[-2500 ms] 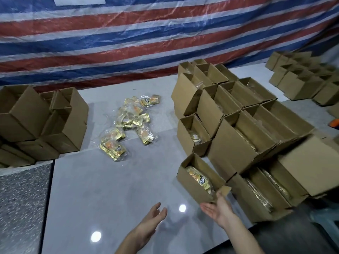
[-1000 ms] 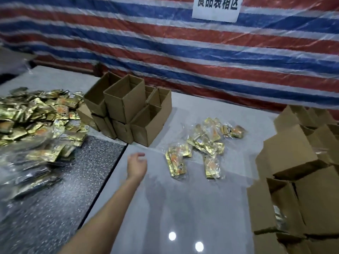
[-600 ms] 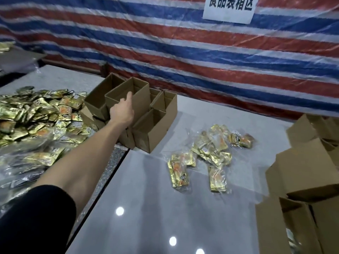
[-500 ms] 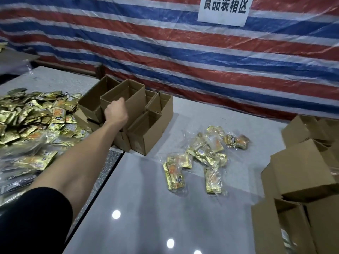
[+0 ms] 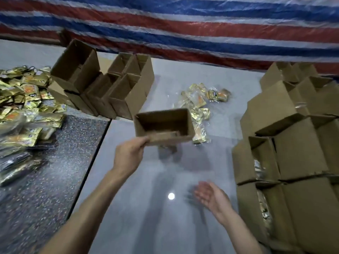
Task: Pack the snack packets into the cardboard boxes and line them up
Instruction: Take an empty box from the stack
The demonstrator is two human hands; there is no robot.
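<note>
While the right hand hovers low over the grey table with fingers straight and palm turned up and inward, holding nothing, it looks placed to steady the box's free side or to reach for a packet. Just beyond it, to the left, the left hand pinches the near lower edge of an empty cardboard box. The box hangs clear of the table with its open mouth tipped toward the person, and held that way, I judge, it is ready to be filled. It sits forward of both hands, well apart from the right one, and touches only the left.

Directly behind the box a small heap of snack packets lies on the table, partly hidden by it. This seems the supply for the next fill. Along the right edge the filled boxes stand packed close in rows, with packets showing in some open mouths, and that is probably the line this box is meant to join.

Farther off on the left, a stack of empty boxes rests by the seam with a dark speckled table, beside a large pile of packets. A striped tarp closes the back.
</note>
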